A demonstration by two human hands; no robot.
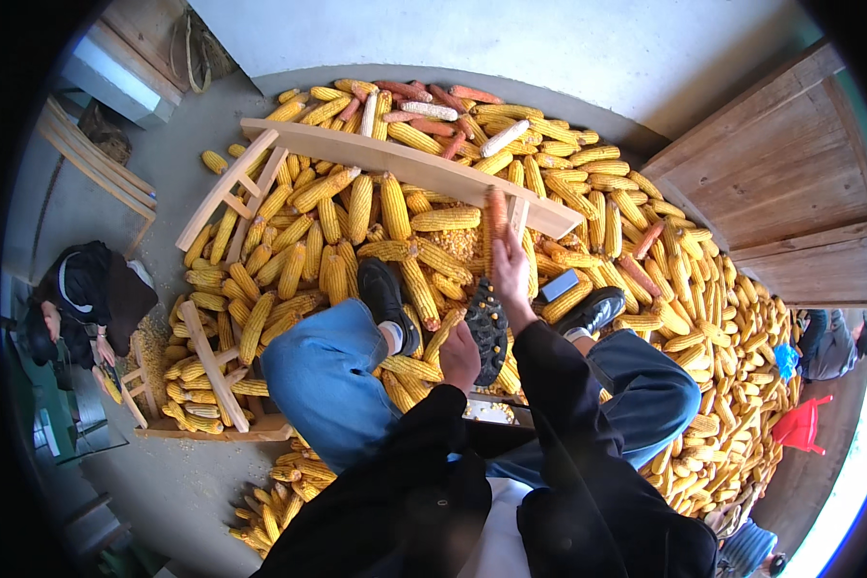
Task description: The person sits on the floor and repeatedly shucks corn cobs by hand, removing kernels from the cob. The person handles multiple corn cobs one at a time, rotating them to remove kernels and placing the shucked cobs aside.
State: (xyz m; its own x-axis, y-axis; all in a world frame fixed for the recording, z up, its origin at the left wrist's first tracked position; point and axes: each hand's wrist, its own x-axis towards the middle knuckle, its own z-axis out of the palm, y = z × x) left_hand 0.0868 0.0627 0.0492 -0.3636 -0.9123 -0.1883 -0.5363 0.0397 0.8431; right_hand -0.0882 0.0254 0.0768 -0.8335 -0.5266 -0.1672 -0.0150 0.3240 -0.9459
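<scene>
My left hand grips a yellow ear of corn low between my knees. Just right of it stands a black shoe sole, with loose yellow kernels caught in its tread. My right hand is closed around a reddish corn cob, held upright and blurred at its upper end. Below the sole, loose kernels lie on a pale surface, partly hidden by my sleeves. A heap of yellow ears surrounds my black shoes.
A wooden bench crosses the heap ahead, and another wooden frame stands left. A grey rectangular object lies by my right shoe. At far left a person bends over corn. A red plastic object and other people are at right.
</scene>
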